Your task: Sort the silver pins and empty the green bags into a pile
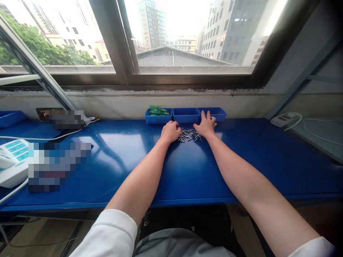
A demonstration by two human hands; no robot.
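A loose pile of small metal pieces (188,134) lies on the blue tabletop (187,171). My left hand (170,131) is at the left edge of the pile, its fingers curled inward; whatever they hold, if anything, is hidden. My right hand (206,125) is spread at the pile's right side, its upper fingers over the front rim of the right blue bin (220,113). Beside that bin stand a middle blue bin (185,115) and a left blue bin (158,120) with green packets (158,110) inside.
White power strips (13,160) and cables lie at the left, near a blurred patch. Another blue tray (12,118) is at the far left. A white device (286,119) with a cable sits at the right. Window and wall rise behind the table.
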